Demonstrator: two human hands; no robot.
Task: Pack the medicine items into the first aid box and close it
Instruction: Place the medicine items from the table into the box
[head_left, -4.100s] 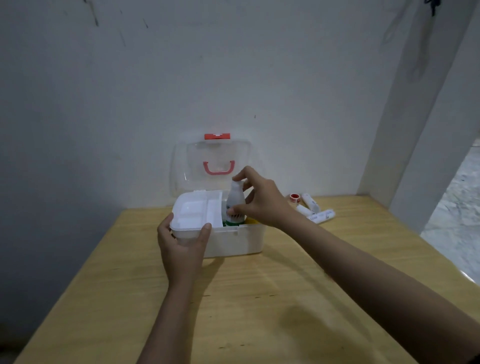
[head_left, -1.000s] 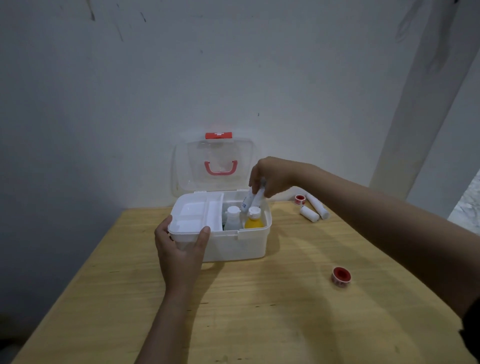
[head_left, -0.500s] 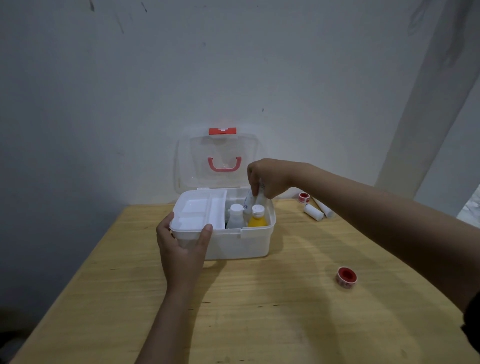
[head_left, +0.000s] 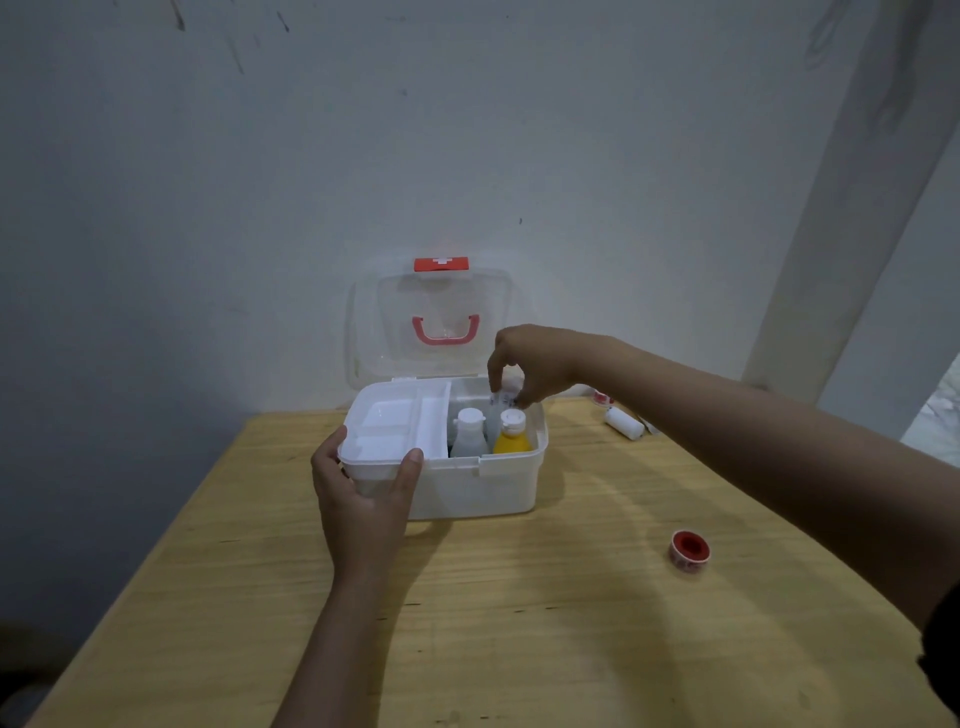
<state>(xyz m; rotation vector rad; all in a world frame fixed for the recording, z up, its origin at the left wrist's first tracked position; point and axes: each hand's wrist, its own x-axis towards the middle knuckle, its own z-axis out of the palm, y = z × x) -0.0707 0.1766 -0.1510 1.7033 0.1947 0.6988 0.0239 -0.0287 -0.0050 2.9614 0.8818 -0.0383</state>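
Note:
A white first aid box (head_left: 483, 486) stands open on the wooden table, its clear lid (head_left: 439, 322) with a red handle leaning back against the wall. My left hand (head_left: 363, 488) grips the box's front left corner. A white inner tray (head_left: 397, 421) fills the left half. In the right half stand a white bottle (head_left: 469, 434) and a yellow bottle (head_left: 511, 434). My right hand (head_left: 530, 364) reaches over the back right of the box, fingertips pinched on a small white tube (head_left: 501, 401) that is lowered behind the bottles.
A red tape roll (head_left: 689, 551) lies on the table to the right of the box. Behind my right forearm lie a white bandage roll (head_left: 623, 423) and a small red-capped item (head_left: 601, 397) near the wall. A white pillar stands at the right.
My right hand has lowered the white tube deeper into the box's right half, behind the two bottles. My left hand has stayed on the box corner.

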